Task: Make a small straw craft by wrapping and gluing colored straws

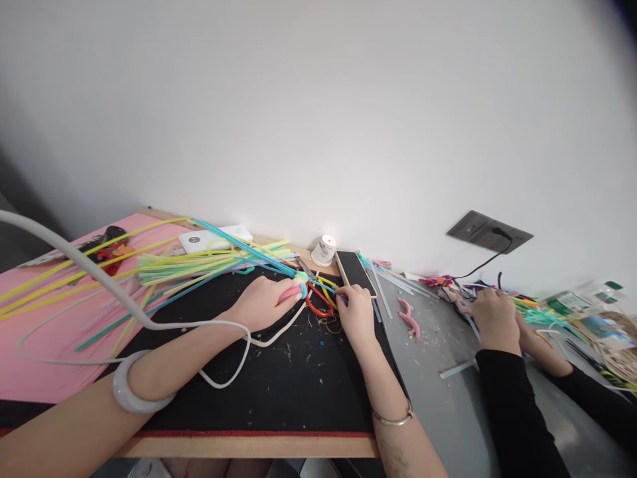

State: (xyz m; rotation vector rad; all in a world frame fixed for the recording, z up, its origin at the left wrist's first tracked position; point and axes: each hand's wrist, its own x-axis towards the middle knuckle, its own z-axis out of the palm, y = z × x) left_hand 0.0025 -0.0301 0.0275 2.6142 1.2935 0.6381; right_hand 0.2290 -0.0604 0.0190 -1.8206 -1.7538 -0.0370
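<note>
My left hand (261, 302) rests on the black mat (279, 372), its fingers pinched on a small pink and blue bundle of pipe cleaners (298, 284). Long blue and green stems fan out from that bundle to the left. My right hand (355, 312) lies just to the right, fingertips closed on a thin blue stem (326, 287) that leads to the bundle. Red-handled scissors (318, 302) lie between my hands. A white bracelet (132, 388) sits on my left wrist, a thin bangle on my right.
A pile of yellow, green and blue stems (199, 262) covers a pink sheet (54, 332) at left. A phone (355, 273), a white tape roll (324, 250) and a white cable (124, 299) lie nearby. At right, another person's hands (492, 318) in black sleeves work on a grey table (448, 405).
</note>
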